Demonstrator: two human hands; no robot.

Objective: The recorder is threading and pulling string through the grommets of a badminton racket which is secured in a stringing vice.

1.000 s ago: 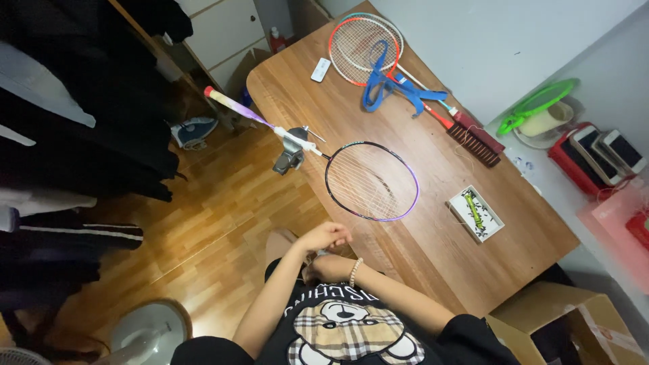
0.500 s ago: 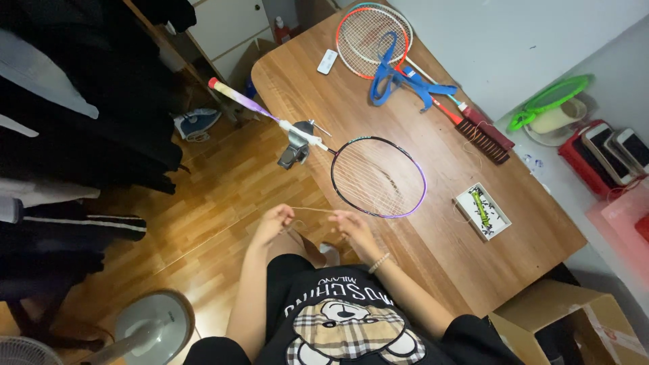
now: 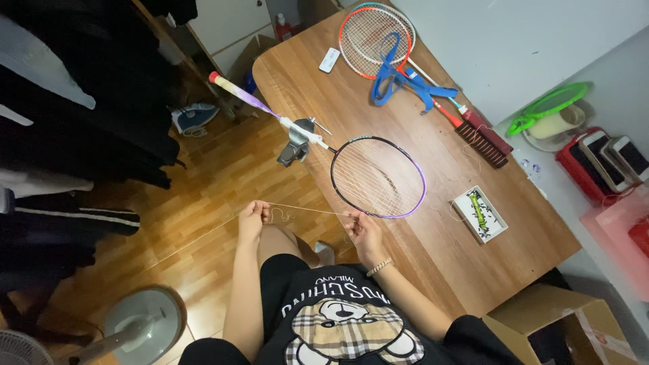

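String (image 3: 307,209) is now pulled taut between the left hand (image 3: 253,217) and right hand (image 3: 358,227), each pinched on it and drawn well apart from a second ago, at the purple-framed racket (image 3: 377,177) clamped on the wooden table (image 3: 433,230), so slack is being taken out.

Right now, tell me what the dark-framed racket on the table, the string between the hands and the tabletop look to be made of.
Dark-framed racket with purple edge: glossy, probably graphite or metal. Thin pale string: taut, probably nylon. Brown tabletop: wood or wood-look laminate, grain visible.
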